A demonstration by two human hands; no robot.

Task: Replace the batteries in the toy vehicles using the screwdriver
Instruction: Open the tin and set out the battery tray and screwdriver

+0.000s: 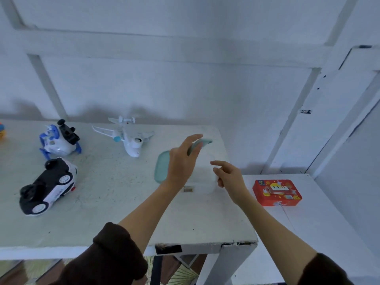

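Observation:
A translucent plastic box (205,182) with a teal rim (161,167) sits near the right end of the table. My left hand (183,161) hovers over it, fingers pinching a blurred teal-grey piece (202,142) above the box's far side. My right hand (228,175) is at the box's right side, fingers spread and holding nothing. Three toys lie to the left: a white airplane (127,136), a blue and white vehicle (58,139) tipped over, and a black and white police car (48,187) on its side. I see no screwdriver or batteries.
The grey-white table (115,202) ends at a chipped front edge (205,244). A red printed box (277,192) lies on a lower white surface to the right. A white wall stands close behind. An orange object (1,131) peeks in at the far left.

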